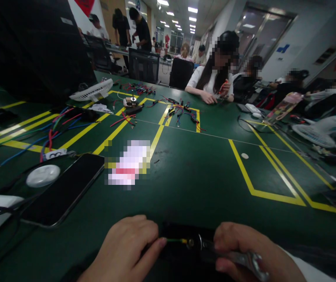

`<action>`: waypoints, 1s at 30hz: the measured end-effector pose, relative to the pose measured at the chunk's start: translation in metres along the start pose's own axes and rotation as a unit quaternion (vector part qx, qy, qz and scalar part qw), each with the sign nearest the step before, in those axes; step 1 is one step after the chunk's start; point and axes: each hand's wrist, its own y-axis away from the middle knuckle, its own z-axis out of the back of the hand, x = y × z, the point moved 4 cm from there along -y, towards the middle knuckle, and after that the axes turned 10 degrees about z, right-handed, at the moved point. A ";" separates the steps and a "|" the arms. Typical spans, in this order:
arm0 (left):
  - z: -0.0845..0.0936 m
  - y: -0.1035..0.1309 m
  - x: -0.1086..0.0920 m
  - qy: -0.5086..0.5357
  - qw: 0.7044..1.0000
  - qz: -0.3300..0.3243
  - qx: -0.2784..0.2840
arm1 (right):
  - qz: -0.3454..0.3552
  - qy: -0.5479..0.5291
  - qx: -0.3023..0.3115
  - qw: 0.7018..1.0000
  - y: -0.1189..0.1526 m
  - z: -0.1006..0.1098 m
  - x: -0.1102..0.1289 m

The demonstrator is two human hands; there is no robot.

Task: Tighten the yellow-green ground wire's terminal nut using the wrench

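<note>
Right at the near edge of the green table (203, 176), a thin green-and-yellow wire (174, 240) runs almost level from left to right, its long axis parallel to the table's near edge. Its left end is pinched between the fingertips of the left hand (126, 250), which is closed narrowly on it. Its right end, a short yellowish tip, meets the nose of a metal tool (229, 256) at a small round pivot. The right hand (244, 250) is wrapped shut around the tool's handles, which trail off to the right and toward the viewer. So the wire bridges the gap between the two hands, the left one holding it, the right one bringing the tool's tip against it. Whether the tool's tip is closed on the wire or only touching it I cannot tell, since the spot is dark and small. A dark object lies under the wire and between the hands, too dim to identify.

Further out on the left, a black phone (65, 192) lies flat at an angle, with a white round disc (43, 175) just beyond it and a bundle of red, blue and green loose wires (50, 133) farther back. A small white fan (91, 91) stands far left. Yellow tape lines (245, 174) mark out boxes on the table. At the far side a seated person (214, 78) works with both hands over more scattered wires.
</note>
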 end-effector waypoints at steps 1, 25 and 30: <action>0.000 0.000 0.000 -0.002 1.000 -0.003 0.000 | 0.004 0.016 -0.002 1.000 -0.001 -0.003 0.001; 0.002 -0.003 0.000 0.014 1.000 -0.007 -0.019 | 0.139 -0.045 0.172 0.974 -0.031 -0.005 -0.005; 0.003 -0.002 -0.001 0.019 1.000 -0.004 -0.022 | 0.144 -0.057 0.185 0.970 -0.037 0.005 -0.001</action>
